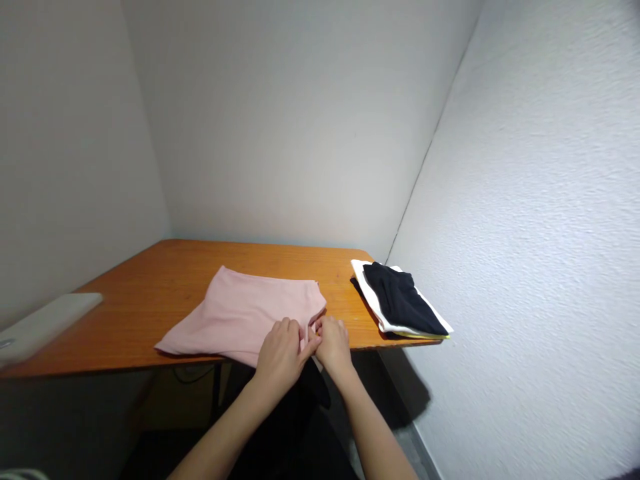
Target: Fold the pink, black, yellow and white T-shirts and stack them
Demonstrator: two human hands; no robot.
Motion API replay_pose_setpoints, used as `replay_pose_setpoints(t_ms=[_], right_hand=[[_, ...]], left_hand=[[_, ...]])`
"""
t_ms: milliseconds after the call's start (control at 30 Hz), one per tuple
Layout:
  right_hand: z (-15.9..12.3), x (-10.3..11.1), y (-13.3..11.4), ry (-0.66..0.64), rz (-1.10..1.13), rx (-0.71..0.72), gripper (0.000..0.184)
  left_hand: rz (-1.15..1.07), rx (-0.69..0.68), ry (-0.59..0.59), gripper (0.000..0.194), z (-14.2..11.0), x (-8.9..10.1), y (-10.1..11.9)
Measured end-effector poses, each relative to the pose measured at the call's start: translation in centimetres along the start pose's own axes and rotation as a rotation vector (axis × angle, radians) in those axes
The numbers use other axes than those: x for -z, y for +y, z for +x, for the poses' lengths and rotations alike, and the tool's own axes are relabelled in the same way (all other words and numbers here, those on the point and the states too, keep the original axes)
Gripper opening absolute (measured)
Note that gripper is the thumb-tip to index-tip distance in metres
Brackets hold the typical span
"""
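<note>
A pink garment (250,310) lies spread on the wooden table, its near edge hanging a little over the front. My left hand (284,347) rests at its near right part, fingers closed on the cloth. Close beside it, my right hand (333,340) has its fingers curled at the garment's right edge, pinching the fabric there. The two hands nearly touch, and a small fold of pink cloth shows between them. The fingertips are partly hidden.
A stack of folded clothes, with a black garment (397,297) on top of a white one (370,287), sits at the table's right end by the wall. A white object (50,323) lies at the left. The wooden table (260,257) meets walls behind.
</note>
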State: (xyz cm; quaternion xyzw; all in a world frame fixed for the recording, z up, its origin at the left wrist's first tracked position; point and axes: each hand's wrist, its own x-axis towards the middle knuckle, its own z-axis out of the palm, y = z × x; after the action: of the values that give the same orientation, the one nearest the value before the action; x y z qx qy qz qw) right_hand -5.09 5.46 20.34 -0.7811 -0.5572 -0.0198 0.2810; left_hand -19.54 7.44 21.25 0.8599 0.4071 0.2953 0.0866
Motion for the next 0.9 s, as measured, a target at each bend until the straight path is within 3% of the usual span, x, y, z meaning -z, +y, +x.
replay_pose_setpoints(t_ms=[100, 233, 367, 433, 500, 567, 633, 767, 900], right_hand=[[1.1, -0.4, -0.5, -0.021, -0.013, -0.038, 0.023], [2.1, -0.1, -0.9, -0.083, 0.048, 0.030, 0.014], [2.3, 1.0, -1.0, -0.010, -0.040, 0.073, 0.023], [2.4, 2.5, -0.9, 0.060, -0.104, 0.100, 0.030], [2.6, 4.6, -0.7, 0.147, -0.142, 0.127, 0.034], [2.8, 7.4, -0.4, 0.219, -0.138, 0.143, 0.034], [3.1, 10.4, -0.2, 0.248, -0.074, 0.144, 0.033], [2.9, 15.4, -0.2, 0.210, 0.243, 0.125, 0.033], [1.6, 19.0, -0.8, 0.152, 0.612, 0.072, 0.025]], left_hand=[[-0.040, -0.031, -0.055, 0.031, 0.3, 0.1, -0.3], [-0.162, -0.044, -0.027, 0.026, -0.2, 0.5, -0.3], [-0.271, -0.008, -0.023, 0.025, -0.7, 1.8, -1.2], [-0.438, 0.089, 0.047, 0.027, -0.6, 3.7, -2.8], [-0.606, 0.201, 0.194, 0.028, -0.3, 6.4, -4.8], [-0.661, 0.259, 0.340, 0.027, -0.2, 9.6, -6.6], [-0.645, 0.287, 0.412, 0.024, -0.5, 12.6, -7.7], [-0.689, 0.390, 0.482, 0.014, -2.0, 17.3, -7.8], [-0.715, 0.431, 0.581, 0.009, -3.1, 20.4, -7.3]])
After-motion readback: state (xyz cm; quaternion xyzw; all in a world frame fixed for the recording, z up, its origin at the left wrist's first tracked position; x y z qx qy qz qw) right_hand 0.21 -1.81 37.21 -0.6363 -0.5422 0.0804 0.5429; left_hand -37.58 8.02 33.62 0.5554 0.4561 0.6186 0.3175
